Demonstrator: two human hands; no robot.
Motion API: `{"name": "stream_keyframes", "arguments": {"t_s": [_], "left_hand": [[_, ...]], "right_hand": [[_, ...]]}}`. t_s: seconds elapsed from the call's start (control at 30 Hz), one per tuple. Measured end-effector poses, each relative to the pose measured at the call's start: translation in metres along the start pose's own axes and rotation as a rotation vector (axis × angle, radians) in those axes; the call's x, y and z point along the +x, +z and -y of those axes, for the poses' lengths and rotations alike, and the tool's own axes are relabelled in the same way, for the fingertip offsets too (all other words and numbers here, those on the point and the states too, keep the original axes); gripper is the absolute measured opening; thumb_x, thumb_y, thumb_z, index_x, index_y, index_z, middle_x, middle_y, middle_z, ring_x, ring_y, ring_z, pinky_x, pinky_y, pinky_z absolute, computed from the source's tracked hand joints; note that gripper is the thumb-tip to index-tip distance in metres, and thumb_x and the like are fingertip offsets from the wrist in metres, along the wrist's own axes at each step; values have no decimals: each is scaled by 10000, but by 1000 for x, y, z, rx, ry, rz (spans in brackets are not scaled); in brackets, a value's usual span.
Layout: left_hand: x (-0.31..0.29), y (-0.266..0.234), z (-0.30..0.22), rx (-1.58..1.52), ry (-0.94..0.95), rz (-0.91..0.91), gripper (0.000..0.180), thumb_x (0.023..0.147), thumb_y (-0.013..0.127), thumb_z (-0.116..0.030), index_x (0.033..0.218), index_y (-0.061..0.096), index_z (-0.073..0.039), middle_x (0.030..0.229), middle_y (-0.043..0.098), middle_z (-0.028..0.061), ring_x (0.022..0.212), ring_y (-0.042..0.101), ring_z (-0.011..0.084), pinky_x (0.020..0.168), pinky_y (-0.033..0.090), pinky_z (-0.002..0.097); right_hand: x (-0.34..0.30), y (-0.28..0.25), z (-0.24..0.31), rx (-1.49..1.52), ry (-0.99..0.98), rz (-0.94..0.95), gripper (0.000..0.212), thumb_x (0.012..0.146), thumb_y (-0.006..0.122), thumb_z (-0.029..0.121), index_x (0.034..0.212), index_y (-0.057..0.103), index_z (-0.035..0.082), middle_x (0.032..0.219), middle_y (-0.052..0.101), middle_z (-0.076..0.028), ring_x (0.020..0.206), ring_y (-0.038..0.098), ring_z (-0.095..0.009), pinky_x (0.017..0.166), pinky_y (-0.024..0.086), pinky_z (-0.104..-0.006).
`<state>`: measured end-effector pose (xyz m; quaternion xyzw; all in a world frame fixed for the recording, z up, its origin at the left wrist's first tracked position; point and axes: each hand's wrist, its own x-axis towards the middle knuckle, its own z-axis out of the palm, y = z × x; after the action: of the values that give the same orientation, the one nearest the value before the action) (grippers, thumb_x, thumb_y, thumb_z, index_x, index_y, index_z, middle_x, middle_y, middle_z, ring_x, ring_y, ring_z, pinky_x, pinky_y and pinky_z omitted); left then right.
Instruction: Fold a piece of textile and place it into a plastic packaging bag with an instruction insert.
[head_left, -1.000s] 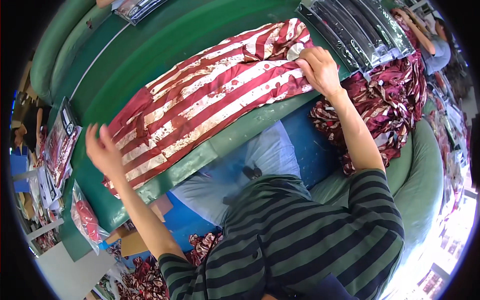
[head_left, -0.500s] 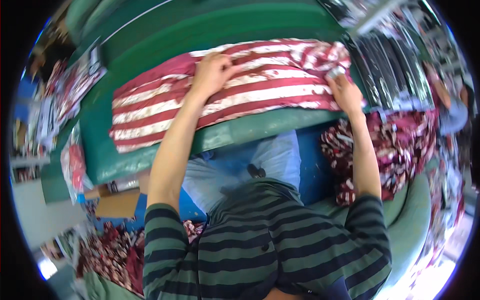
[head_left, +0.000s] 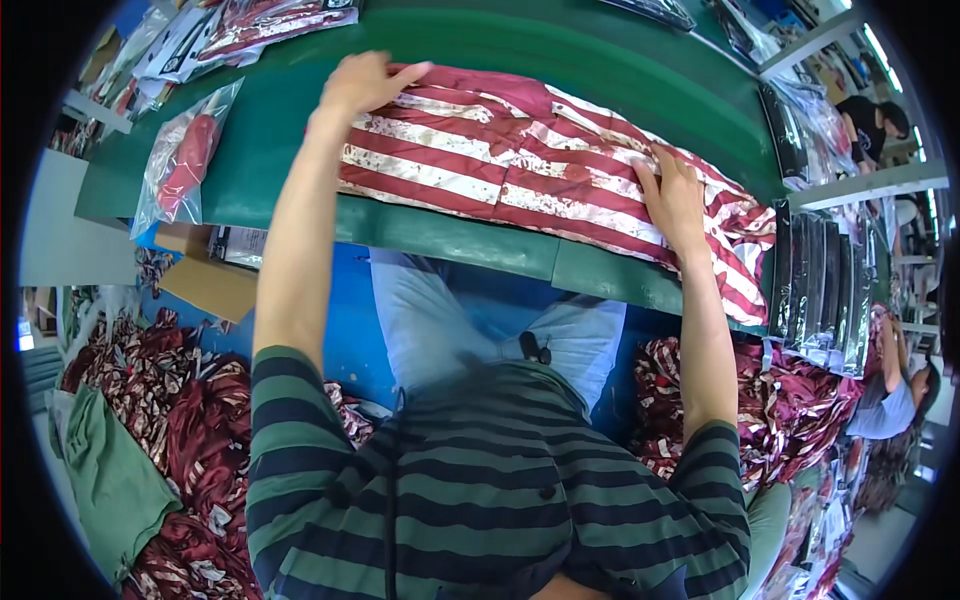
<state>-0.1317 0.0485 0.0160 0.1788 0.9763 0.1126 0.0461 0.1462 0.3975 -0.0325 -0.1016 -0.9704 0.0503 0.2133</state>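
- Broadly, the green table [head_left: 265,120] gives little room along its near side; anything pulled toward the person could slide over that edge.
- The left heap [head_left: 210,420] and right heap [head_left: 790,400] of crumpled red and pale cloth lie below the tabletop. A piece dropped from above could get mixed in with them.
- The striped cloth [head_left: 500,170], red and white, lies lengthwise on the table between the hands, its lower border close to the near edge. A tug by one hand alone would probably skew the stripes, and the bunched right end could set into creases if pressed as it is.
- The dark packets [head_left: 815,280], in shiny wrapping, stand just beside that right end; a wide sweep to the right could push them askew or catch the cloth on them.
- The clear bag [head_left: 187,165] with something red inside lies near the table's left end, where a stray forearm might knock it down.
- The right hand [head_left: 675,200] rests on the cloth, fingers spread and thumb apart, pinching nothing visible; a light touch could slip.
- The left hand [head_left: 360,85], thumb splayed from the fingers, is at the cloth's left end, seemingly ungripped, though blur hides whether it touches.
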Motion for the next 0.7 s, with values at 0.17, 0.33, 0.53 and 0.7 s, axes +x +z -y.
{"name": "stream_keyframes", "arguments": {"t_s": [0.17, 0.33, 0.53, 0.7], "left_hand": [[-11, 23, 87, -344, -2, -52, 379, 918, 718, -428, 984, 763, -57, 849, 725, 74, 777, 692, 232, 744, 544, 358], [-20, 47, 102, -492, 23, -241, 250, 944, 709, -278, 1055, 706, -53, 859, 724, 48, 757, 669, 186, 737, 531, 313], [-44, 3, 86, -1261, 79, -490, 379, 948, 704, -289, 1238, 647, -51, 1027, 751, 65, 871, 704, 215, 806, 543, 326], [-3, 60, 128, -455, -126, -383, 556, 938, 695, -417, 1334, 598, -40, 1135, 738, 117, 957, 715, 262, 854, 548, 348]], "right_hand": [[21, -13, 22, 262, 190, 298, 377, 1001, 596, 371, 1212, 644, 63, 964, 714, -141, 880, 673, -346, 810, 510, -424], [28, -14, 28, 271, 224, 396, 281, 1018, 573, 329, 1098, 619, 64, 836, 678, -100, 773, 671, -306, 703, 487, -374], [45, -32, 34, 284, 243, 424, 230, 1024, 561, 307, 1079, 606, 88, 818, 686, -90, 755, 673, -288, 683, 487, -377], [48, 20, 32, -110, 137, 471, 230, 1025, 550, 335, 1122, 607, 136, 904, 726, -87, 787, 690, -311, 716, 513, -403]]}}
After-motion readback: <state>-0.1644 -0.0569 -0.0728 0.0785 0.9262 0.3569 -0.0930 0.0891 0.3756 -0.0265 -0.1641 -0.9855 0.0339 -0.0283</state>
